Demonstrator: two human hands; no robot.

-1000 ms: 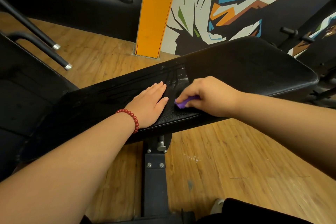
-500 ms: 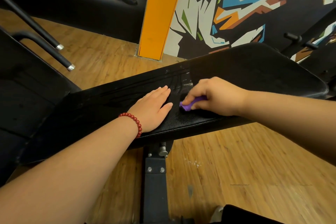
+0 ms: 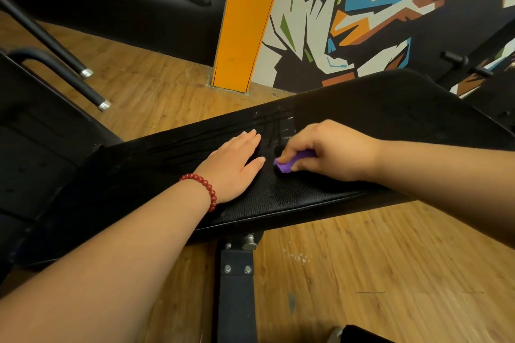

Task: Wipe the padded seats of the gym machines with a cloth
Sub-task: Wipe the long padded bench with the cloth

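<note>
Head view: the purple cloth [image 3: 289, 164] sits bunched on the black padded seat [image 3: 376, 120], just right of the frame's centre, most of it hidden under the right hand [image 3: 328, 150]. The seat runs as a long slab from lower left to upper right. Its grain catches light near the lower edge, and streaks show on the surface just above the hands. Under it, a dark metal post [image 3: 237, 295] with bolts runs down to the bottom centre of the frame, over a wooden floor [image 3: 376, 273] with a few white specks. Another black pad [image 3: 33, 133] fills the left edge, and two black bars [image 3: 83, 86] with silver end caps slant in the upper left. An orange pillar [image 3: 248, 17] stands top centre, with a painted wall [image 3: 376, 8] in many colours to its right.

The right hand's grip is closed round the cloth, thumb and curled fingers pinching it against the seat. The left hand [image 3: 237, 164] lies flat on the seat just beside the cloth, fingers straight and together, its grip open and holding nothing. A red bead bracelet [image 3: 206, 186] circles its wrist.
</note>
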